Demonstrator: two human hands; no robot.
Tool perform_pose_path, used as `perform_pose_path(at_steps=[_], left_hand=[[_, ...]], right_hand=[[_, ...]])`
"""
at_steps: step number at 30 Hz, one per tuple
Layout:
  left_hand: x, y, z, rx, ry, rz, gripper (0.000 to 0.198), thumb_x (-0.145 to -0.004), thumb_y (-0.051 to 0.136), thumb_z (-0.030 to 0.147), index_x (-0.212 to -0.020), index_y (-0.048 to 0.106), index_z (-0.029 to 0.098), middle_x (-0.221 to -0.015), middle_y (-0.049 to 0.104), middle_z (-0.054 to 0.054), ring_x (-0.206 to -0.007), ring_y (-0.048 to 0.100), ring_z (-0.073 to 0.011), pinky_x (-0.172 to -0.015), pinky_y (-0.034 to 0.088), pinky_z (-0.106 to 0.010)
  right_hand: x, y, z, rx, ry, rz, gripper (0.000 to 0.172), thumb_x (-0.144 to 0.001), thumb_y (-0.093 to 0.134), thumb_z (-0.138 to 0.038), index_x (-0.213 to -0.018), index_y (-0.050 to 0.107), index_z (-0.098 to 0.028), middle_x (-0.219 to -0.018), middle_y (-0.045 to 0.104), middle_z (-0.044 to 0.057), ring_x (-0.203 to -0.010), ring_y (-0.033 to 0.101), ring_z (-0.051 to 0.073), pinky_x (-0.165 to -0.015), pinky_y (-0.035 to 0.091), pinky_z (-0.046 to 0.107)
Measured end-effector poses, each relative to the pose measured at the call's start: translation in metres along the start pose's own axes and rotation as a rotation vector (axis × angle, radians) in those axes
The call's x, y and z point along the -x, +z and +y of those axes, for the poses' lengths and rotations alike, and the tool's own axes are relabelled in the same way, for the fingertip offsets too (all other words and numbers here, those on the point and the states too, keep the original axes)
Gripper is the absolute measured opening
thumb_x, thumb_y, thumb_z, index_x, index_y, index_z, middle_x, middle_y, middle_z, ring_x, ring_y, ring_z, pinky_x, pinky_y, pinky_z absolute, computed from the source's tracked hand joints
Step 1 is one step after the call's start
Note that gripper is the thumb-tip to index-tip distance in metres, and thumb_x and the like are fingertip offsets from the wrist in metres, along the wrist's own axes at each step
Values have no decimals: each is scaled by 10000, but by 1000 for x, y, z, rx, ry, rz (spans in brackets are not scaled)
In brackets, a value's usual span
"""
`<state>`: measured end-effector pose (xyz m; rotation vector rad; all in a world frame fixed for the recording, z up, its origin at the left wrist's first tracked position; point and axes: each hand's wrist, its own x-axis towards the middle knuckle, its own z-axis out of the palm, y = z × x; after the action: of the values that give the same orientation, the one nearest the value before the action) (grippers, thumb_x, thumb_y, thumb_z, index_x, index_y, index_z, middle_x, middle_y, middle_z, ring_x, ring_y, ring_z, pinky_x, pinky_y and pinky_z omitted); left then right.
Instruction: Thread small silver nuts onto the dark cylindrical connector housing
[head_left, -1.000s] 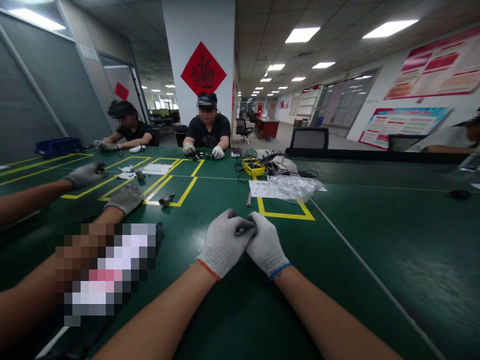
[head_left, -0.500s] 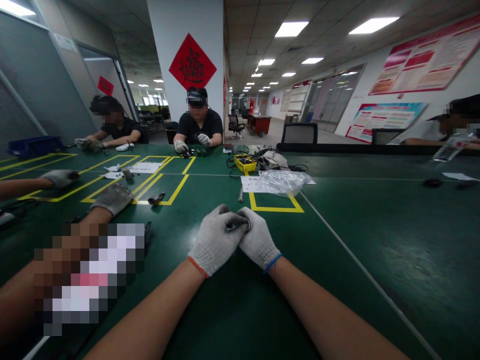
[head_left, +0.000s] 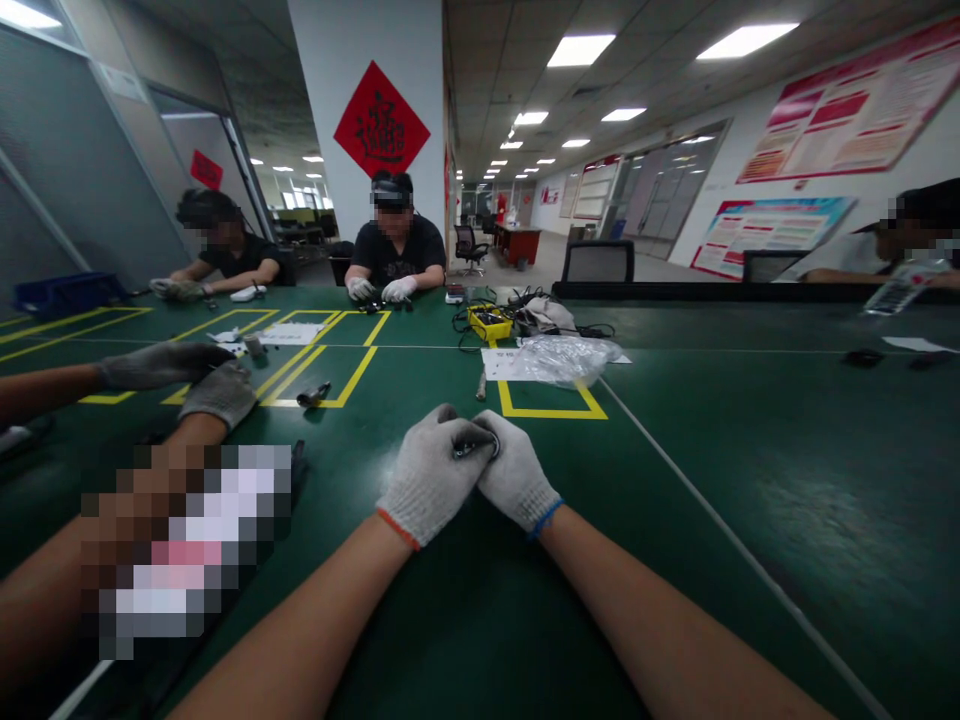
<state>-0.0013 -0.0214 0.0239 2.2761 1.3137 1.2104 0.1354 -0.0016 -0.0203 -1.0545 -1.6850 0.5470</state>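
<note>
My left hand (head_left: 429, 472), in a white knit glove with an orange cuff edge, is closed around a small dark metal part (head_left: 466, 448). Pressed against it from the other side is my right hand (head_left: 517, 472), gloved with a blue cuff edge, its fingers also closed on the part. A shiny ring-like end shows between the two hands; the rest is covered by the gloves, so its exact kind cannot be made out. Beyond my hands a slim metal piece (head_left: 481, 386) lies on the green table (head_left: 675, 430).
A clear plastic bag (head_left: 559, 358) lies over white paper behind my hands, near a yellow bin (head_left: 490, 323) and tangled black cables. To the left are a co-worker's gloved hands (head_left: 219, 394) and a dark metal fitting (head_left: 312, 396). More people sit around the table.
My hands stay together on the part, almost unmoved. At left, the neighbour's two gloved hands have come together. The person opposite has lowered one hand to the table.
</note>
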Motion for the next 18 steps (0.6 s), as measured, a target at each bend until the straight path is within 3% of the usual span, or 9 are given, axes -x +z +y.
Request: perform_pose_path(at_steps=[5,12,18], left_hand=[[-1,0,-1,49,-31,-49,110,-810,770,102,-805,812,203,-770,651,-10,-693,599,-141,-653,484,-276],[0,4,-3,-65,-38,7,66,-809,779,136,-816,811,193,-786,644,-25,-724,613,-157,-648,463,-281],[0,6,-6,-74,-25,-15,73,-815,772,137,-841,813,190,-814,658,-34,-756,634,-171,-662,463,-287]], right_hand=[[1,0,0,-10,-16,-12,68,-727,598,-218,-728,530,-223,-707,605,-5,-675,569,169,-608,419,282],[0,4,2,97,-59,55,89,-727,598,-190,-712,519,-228,-718,583,2,-669,554,171,-614,406,291],[0,4,4,112,-27,43,81,-736,572,-195,-702,506,-228,-709,585,8,-666,566,179,-605,398,293]])
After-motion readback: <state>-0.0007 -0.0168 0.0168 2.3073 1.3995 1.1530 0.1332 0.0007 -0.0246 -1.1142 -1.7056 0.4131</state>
